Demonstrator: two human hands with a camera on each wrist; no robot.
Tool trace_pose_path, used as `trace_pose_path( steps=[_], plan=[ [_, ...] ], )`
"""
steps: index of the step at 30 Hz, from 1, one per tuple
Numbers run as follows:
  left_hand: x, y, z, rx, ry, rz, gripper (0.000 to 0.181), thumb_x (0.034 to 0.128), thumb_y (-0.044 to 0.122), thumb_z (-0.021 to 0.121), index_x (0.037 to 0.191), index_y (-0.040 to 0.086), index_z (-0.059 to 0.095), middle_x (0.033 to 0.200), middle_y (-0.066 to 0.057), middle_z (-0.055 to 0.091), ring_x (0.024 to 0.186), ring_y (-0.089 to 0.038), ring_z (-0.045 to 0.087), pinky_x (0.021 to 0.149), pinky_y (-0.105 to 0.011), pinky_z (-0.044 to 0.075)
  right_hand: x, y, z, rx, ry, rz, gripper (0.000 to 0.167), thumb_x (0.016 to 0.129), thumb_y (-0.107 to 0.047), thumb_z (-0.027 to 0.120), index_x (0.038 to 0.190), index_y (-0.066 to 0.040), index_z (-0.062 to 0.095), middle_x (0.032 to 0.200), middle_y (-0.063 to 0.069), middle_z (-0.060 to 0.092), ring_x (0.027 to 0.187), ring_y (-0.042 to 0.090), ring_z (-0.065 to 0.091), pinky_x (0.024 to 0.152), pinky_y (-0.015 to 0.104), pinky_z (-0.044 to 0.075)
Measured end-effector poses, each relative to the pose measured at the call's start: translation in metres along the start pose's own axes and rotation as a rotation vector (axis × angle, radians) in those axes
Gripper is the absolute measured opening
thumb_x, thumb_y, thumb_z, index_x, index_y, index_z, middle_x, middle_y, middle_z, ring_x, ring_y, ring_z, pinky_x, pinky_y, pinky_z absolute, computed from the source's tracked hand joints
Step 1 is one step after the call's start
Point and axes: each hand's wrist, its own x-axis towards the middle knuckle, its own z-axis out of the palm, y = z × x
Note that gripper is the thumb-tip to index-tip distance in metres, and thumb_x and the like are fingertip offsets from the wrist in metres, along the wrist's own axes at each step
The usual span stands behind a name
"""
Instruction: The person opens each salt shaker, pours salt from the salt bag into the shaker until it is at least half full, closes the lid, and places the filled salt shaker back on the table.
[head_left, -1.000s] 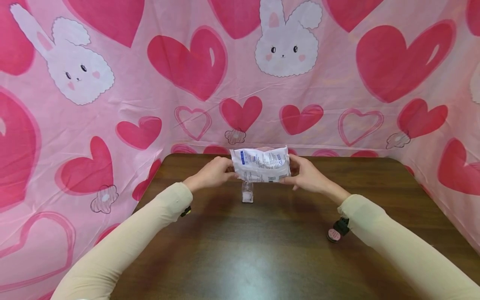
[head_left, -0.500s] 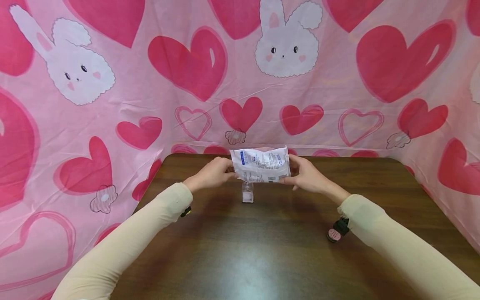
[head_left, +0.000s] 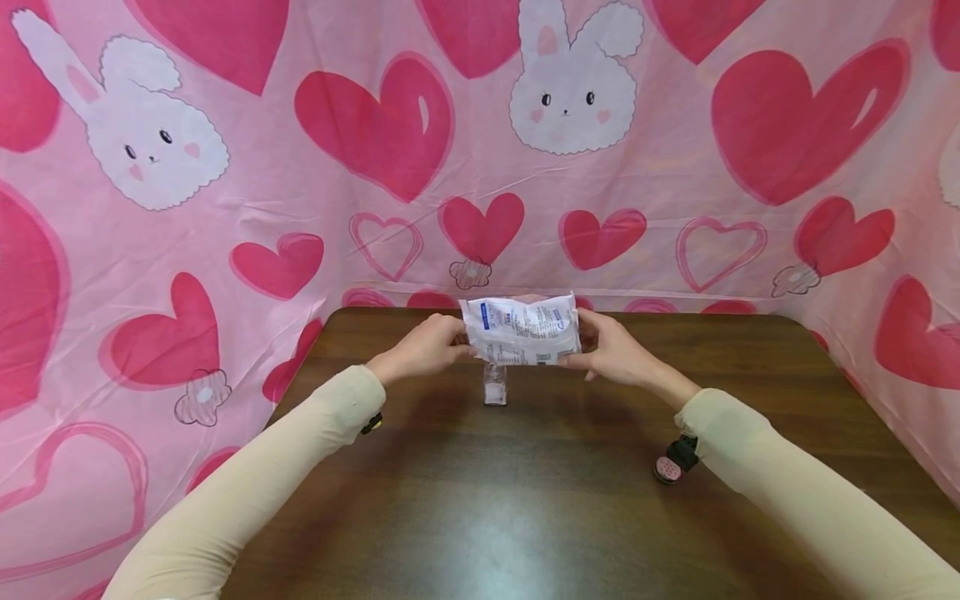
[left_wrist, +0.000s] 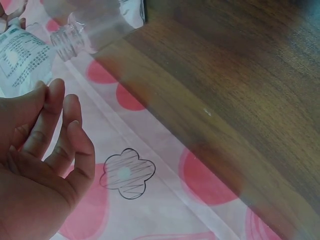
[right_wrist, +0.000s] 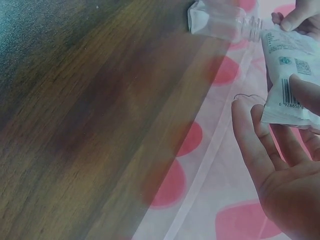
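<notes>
A white, soft printed packet (head_left: 522, 331) with a blue label and a barcode is held up between both hands, above the far part of the table. My left hand (head_left: 427, 343) pinches its left end between thumb and fingers. At the right end my right hand (head_left: 615, 348) grips it, thumb (right_wrist: 306, 94) on the printed face and fingers partly behind. Below the packet a clear bottle (head_left: 495, 387) stands upright, something white in its lower part. Its threaded, uncapped neck (right_wrist: 252, 27) comes close under the packet; whether they touch I cannot tell.
The dark wooden table (head_left: 450, 500) ends at a pink cloth (head_left: 667, 167) with hearts and rabbits, which hangs behind and at both sides. A dark strap with a pink round piece (head_left: 668, 470) hangs at the right wrist.
</notes>
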Motion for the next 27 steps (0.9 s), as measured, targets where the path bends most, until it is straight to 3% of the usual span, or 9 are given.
trace_pose_path(
  steps=[14,19,27],
  plan=[
    [0.0003,0.0006,-0.0011,0.012,-0.001,-0.008,0.02,0.097,0.011,0.078,0.117,0.006,0.077,0.105,-0.009,0.077,0.079,-0.016,0.062,0.076,-0.036,0.055,0.0,0.001,-0.0009,-0.004,-0.001,-0.008,0.066,0.087,-0.005,0.086,0.144,-0.003,0.053,0.112,0.017,0.071,0.093,0.032,0.068,0.056,0.049,0.059],
    [-0.0001,-0.0002,-0.0006,0.016,0.006,-0.015,0.019,0.0967,0.011,0.078,0.115,0.007,0.077,0.099,-0.003,0.077,0.078,-0.015,0.061,0.075,-0.034,0.055,0.0001,0.0007,-0.0002,0.006,-0.007,-0.005,0.067,0.087,-0.005,0.086,0.145,-0.003,0.053,0.112,0.018,0.072,0.092,0.033,0.068,0.058,0.055,0.059],
    [0.0002,-0.0013,0.0003,0.029,0.014,-0.011,0.018,0.0969,0.012,0.078,0.114,0.008,0.077,0.097,0.001,0.076,0.078,-0.015,0.061,0.075,-0.034,0.055,-0.0002,-0.0006,-0.0006,0.009,-0.009,-0.006,0.069,0.087,-0.007,0.086,0.147,-0.002,0.052,0.114,0.019,0.071,0.093,0.033,0.068,0.057,0.053,0.059]
  ],
)
